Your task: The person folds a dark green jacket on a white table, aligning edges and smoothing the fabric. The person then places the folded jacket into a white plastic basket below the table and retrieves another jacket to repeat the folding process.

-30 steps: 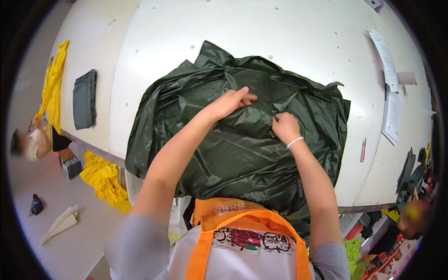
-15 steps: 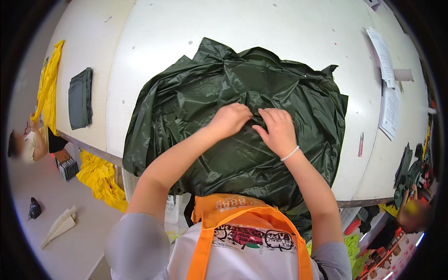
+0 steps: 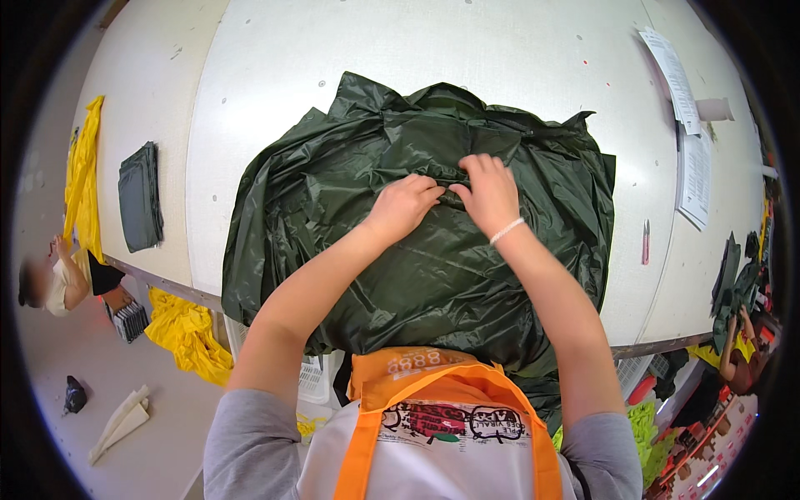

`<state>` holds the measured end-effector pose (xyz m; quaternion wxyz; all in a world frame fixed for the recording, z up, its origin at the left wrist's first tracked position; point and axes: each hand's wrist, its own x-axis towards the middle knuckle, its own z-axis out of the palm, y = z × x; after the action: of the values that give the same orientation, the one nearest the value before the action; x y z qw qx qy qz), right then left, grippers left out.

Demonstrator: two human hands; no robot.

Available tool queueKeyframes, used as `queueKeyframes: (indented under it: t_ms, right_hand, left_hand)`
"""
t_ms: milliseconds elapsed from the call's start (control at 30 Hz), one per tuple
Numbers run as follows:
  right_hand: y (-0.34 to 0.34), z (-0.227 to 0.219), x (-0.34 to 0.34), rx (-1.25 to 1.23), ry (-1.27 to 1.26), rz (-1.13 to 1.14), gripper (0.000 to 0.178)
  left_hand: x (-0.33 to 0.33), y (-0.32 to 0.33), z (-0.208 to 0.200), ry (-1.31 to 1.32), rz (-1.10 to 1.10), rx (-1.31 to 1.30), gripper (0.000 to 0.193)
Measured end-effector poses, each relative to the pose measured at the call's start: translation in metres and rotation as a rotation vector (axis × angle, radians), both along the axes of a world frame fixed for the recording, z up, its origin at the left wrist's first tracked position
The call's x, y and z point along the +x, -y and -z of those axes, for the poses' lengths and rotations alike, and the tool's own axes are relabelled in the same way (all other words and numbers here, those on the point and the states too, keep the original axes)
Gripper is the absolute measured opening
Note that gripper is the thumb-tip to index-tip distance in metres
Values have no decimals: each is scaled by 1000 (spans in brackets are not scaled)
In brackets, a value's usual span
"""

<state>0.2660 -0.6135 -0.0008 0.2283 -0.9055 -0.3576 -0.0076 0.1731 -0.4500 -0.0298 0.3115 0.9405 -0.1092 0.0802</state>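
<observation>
Left hand: curled on green fabric; cannot tell if pinching
Right hand: thumb apart; cannot tell if holding
Slip risk: perhaps, because of glossy, loose folds

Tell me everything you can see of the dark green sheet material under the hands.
The dark green sheet material looks thin, slick and glossy, like coated fabric. It is heavily creased, with raised folds and a jagged far edge. It lies spread on the white table, its near side hanging past the edge. The left hand and right hand touch it around a central fold.
</observation>
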Motion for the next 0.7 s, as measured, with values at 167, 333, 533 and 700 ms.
queueKeyframes:
  t_ms: [167,333,533,700]
  right_hand:
    - [8,5,-25,158,-57,-118,12]
    - [5,21,3,154,-496,83,12]
    - [-4,9,19,74,-764,269,21]
    - [-7,5,-14,123,16,-44,17]
  left_hand:
    - [26,-22,-3,-399,-48,-396,21]
    - [36,-20,-13,-246,-120,-246,23]
    - [13,4,-6,176,-30,60,19]
    - [18,-6,5,3,-98,-104,20]
